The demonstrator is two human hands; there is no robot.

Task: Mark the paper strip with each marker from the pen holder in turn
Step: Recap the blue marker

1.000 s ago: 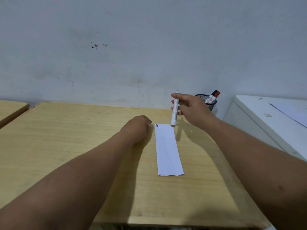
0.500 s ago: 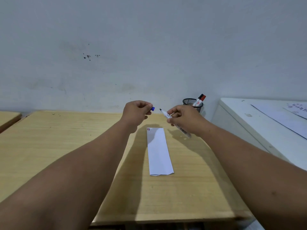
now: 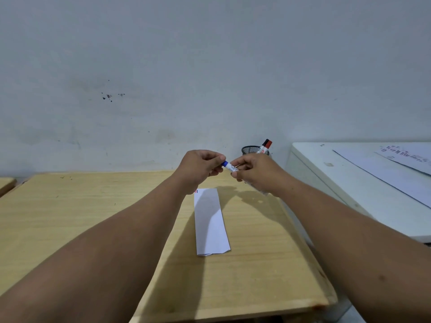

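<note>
A white paper strip (image 3: 211, 222) lies lengthwise on the wooden table (image 3: 70, 217), with small red and blue marks at its far left corner. Above its far end my right hand (image 3: 255, 174) grips a white marker (image 3: 233, 168) by the barrel. My left hand (image 3: 200, 167) pinches the marker's blue cap (image 3: 225, 163), which sits on the marker's tip. Both hands are raised off the table. Behind my right hand stands a black mesh pen holder (image 3: 250, 150) with a red-capped marker (image 3: 265, 146) leaning in it.
A white cabinet top (image 3: 349, 183) with paper sheets (image 3: 396, 169) stands to the right of the table. A grey wall runs right behind the table. Another wooden surface (image 3: 5, 185) shows at the far left.
My left hand rose from the table with the blue cap. The right hand tilted the marker toward it. Cap and marker tip, apart half a second ago, are now joined.
</note>
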